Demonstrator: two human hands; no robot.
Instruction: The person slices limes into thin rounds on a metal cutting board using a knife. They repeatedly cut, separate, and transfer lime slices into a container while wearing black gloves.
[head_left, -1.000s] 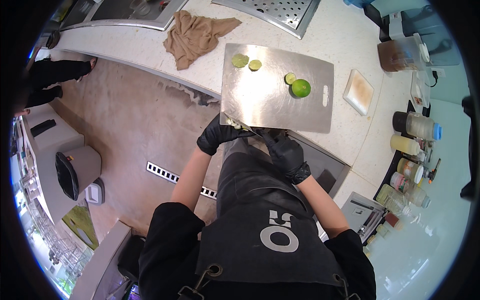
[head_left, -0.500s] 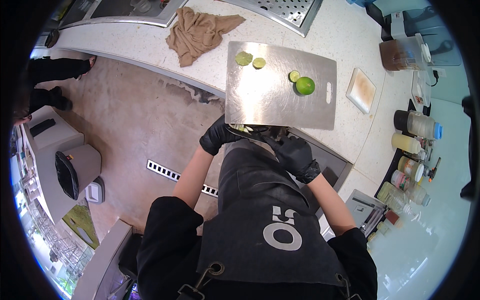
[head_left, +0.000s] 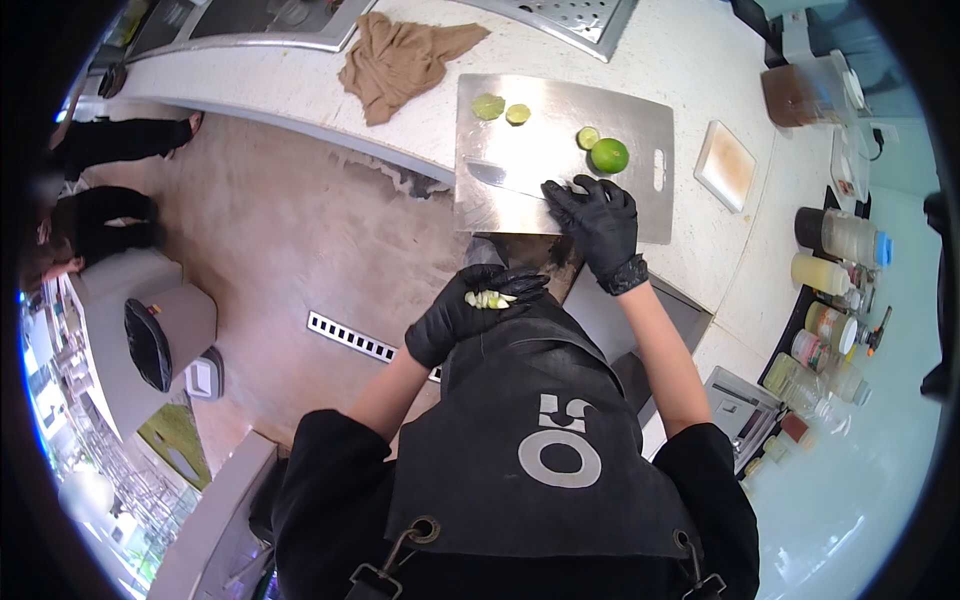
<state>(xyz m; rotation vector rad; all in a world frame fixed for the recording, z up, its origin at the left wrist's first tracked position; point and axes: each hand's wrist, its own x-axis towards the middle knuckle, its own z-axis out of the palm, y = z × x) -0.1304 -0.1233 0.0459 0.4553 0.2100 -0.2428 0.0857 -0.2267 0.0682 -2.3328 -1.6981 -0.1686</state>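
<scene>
The person's left hand (head_left: 450, 318) is cupped around a few pale green cut pieces (head_left: 490, 299), hanging just off the near edge of the metal board (head_left: 550, 95) at seven o'clock from its middle, twelve being the far side; the right hand (head_left: 600, 225) lies over that edge at five o'clock, fingertips beside the knife (head_left: 490, 174), whose blade points to nine and rests along the steel; the handle is hidden, so from here I can't tell if those fingers grip it or merely lie over it; a green lime (head_left: 609, 156) sits at three o'clock on the board, with a lime slice (head_left: 587, 138) at its own ten o'clock, close against it; two flat pale lime pieces (head_left: 503, 110) lie apart from them at ten; past the board on the worktop (head_left: 700, 70), a brown cloth (head_left: 405, 60) is crumpled toward ten and a pale square block (head_left: 725, 167) stands off at three; to my eye the step in hand is minding the knife at the board while the cut pieces stay in the palm; the next move calls for the left hand to keep its cup level so nothing spills, and for the right hand to stay clear of the edge.
</scene>
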